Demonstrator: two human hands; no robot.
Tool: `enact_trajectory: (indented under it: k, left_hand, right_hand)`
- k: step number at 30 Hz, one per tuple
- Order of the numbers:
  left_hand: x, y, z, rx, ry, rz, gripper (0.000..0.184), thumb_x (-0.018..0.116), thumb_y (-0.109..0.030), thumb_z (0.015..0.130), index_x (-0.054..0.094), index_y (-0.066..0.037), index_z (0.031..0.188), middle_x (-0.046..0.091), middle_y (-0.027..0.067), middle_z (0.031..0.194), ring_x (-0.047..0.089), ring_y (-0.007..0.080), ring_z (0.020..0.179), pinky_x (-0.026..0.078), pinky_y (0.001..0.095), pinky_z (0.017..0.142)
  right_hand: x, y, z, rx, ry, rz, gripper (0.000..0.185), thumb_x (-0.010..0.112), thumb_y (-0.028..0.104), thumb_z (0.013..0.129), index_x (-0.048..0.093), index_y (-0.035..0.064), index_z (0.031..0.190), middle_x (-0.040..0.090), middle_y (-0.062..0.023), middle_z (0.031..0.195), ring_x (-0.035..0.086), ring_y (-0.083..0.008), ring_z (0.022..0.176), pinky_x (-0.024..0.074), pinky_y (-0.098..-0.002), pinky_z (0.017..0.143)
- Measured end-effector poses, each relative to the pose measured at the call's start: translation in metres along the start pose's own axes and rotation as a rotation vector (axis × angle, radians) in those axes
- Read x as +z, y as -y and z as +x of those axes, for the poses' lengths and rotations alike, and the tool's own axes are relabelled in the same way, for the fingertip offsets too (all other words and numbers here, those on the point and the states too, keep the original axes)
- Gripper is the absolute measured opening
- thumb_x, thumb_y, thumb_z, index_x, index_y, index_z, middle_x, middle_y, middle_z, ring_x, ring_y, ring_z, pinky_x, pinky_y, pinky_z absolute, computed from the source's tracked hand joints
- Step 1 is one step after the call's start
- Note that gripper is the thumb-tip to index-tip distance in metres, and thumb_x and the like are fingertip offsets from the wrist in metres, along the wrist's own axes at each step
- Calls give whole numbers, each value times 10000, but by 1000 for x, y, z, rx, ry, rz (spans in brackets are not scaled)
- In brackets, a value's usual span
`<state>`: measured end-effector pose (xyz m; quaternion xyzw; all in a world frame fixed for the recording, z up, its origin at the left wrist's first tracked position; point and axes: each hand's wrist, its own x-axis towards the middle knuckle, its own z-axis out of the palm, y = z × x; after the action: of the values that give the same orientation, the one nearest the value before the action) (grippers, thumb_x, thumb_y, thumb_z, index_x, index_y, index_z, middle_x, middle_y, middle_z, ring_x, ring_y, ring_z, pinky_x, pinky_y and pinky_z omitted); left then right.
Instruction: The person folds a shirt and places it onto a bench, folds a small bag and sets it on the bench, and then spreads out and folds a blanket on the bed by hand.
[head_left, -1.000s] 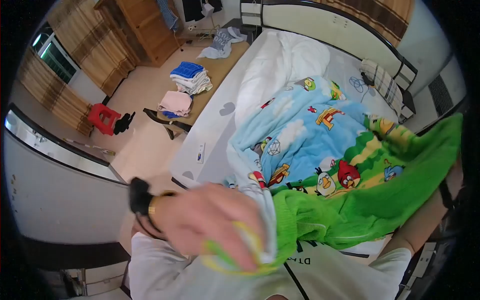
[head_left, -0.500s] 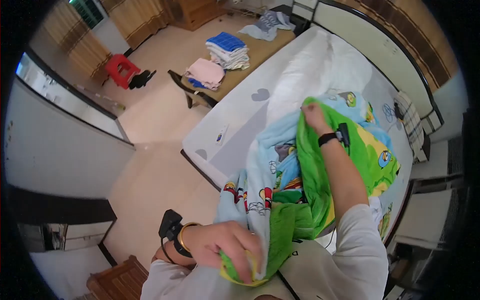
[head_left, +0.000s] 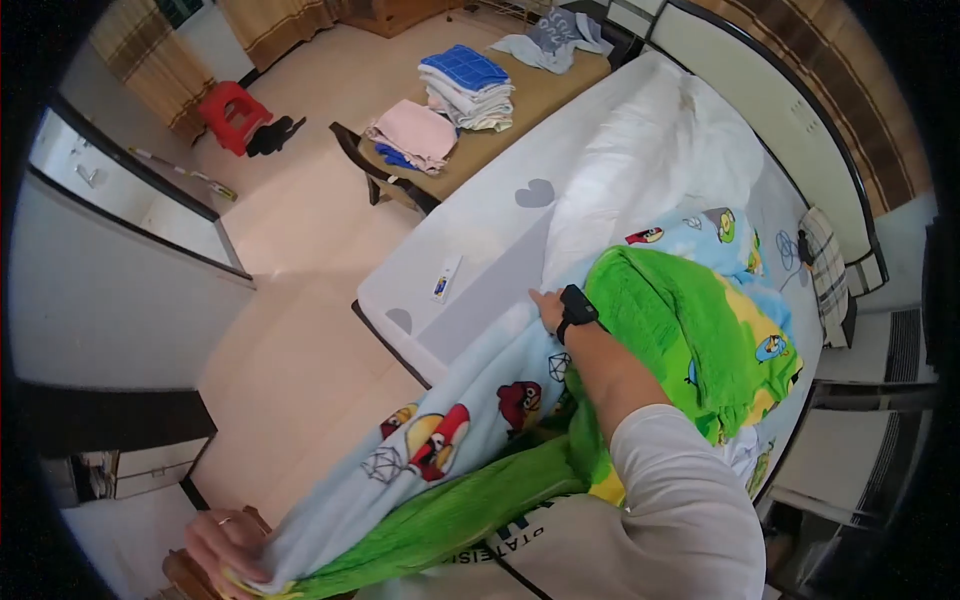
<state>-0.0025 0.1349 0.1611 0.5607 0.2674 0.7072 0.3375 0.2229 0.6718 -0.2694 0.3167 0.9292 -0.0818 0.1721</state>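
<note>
Pale tiled floor (head_left: 310, 330) lies beyond the left grip (head_left: 228, 552), which clenches one end of the plush blue-and-green cartoon-print blanket (head_left: 520, 400). A grey-and-white sheeted bed (head_left: 475, 265), bearing its bulk, extends ahead of the right grip (head_left: 548, 308), whose closure cannot be confirmed. Drawing the edge taut should limit bunching.

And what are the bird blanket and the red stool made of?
The bird blanket looks like soft, plush fleece: its green side is fuzzy and folds in rounded creases. I can't tell which fiber.

The red stool is probably smooth molded plastic: it's one even, bright color, with rounded edges.
</note>
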Motion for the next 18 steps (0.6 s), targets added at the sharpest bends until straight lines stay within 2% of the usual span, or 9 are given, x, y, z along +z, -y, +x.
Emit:
enact_trajectory:
  k: [2,4,5,7,8,10,12,15,18]
  left_hand:
    - [-5,-11,19,-25,-2,89,162,721,-71,793,707,-114,638,716,143,783,582,131,547,428,238,464]
    - [-1,-12,62,-126,111,168,310,721,-95,807,616,-156,522,677,68,700,537,106,578,409,227,498]
    - [0,-9,60,-71,-14,179,250,754,-105,788,648,-149,565,678,94,729,526,118,558,404,240,488]
    - [5,4,45,41,-260,207,144,819,-126,749,713,-135,652,681,146,786,503,142,517,393,266,467]
    - [7,8,50,11,-328,262,154,816,-139,749,671,-140,695,655,135,811,509,147,567,392,266,500]
    - [10,16,61,-59,-458,365,226,810,-164,747,588,-150,782,603,114,861,523,158,668,388,266,567]
    - [12,35,73,-53,-675,564,212,730,-150,797,538,-135,886,544,109,868,512,177,776,415,276,685]
    - [-15,39,82,-113,-684,674,368,645,-170,910,538,28,1200,607,141,1156,612,238,989,487,384,964]
    - [-6,60,129,-12,-877,635,282,573,-13,927,570,23,1206,619,156,1144,602,230,1034,482,364,954]
  right_hand:
    - [13,-27,6,75,126,97,463,542,69,827,613,205,1264,666,-149,1143,626,-345,1077,477,-489,938]
    - [-3,-44,7,-100,227,-229,429,602,85,763,668,161,1180,684,-164,1097,652,-347,1055,504,-473,915]
    - [-38,-47,-7,-130,197,-98,378,654,125,682,701,98,1056,691,-189,1033,668,-361,1000,528,-477,864]
    - [-129,-46,-41,-29,140,94,390,645,144,681,678,67,1062,683,-213,1015,655,-381,999,518,-472,888]
    - [-119,-73,-42,-32,-202,287,398,636,123,677,668,63,1069,685,-219,984,650,-412,969,520,-475,875]
    - [-181,-107,-68,85,-404,374,428,664,133,695,657,44,1113,686,-230,974,647,-430,955,518,-487,853]
    - [-221,-169,-105,229,-672,373,574,633,94,671,613,20,1240,655,-218,1168,608,-406,1104,481,-448,976]
    - [-299,-241,-216,316,-1147,178,402,616,45,710,648,65,1110,678,-212,922,662,-394,878,516,-449,768]
    - [-356,-246,-354,421,-1352,258,238,638,37,765,649,37,1003,663,-171,836,662,-260,766,500,-330,700]
